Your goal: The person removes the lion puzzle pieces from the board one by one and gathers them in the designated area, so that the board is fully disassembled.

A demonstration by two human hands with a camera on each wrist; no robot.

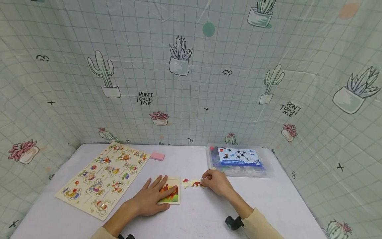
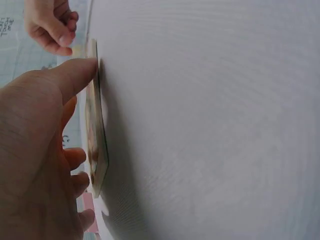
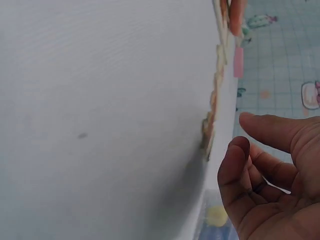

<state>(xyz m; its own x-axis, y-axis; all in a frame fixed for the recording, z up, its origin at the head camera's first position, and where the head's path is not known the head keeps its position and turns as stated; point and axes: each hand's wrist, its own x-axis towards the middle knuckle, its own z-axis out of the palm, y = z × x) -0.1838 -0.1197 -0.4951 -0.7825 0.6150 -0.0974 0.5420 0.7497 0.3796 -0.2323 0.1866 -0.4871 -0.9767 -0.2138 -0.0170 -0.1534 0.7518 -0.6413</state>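
My right hand (image 1: 218, 182) is nearer, fingertips narrowly parted, the puzzle pieces (image 1: 195, 183) running leftward from it, my left hand (image 1: 153, 197) spread wide.

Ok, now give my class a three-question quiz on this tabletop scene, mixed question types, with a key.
1. Which hand is spread over the small framed puzzle?

2. True or false: the pink block lies nearer the large picture board than the clear case.

3. The right hand's fingertips are nearest: a) the pink block, b) the loose puzzle pieces, c) the large picture board.

Key: 1. The left hand. 2. True. 3. b.
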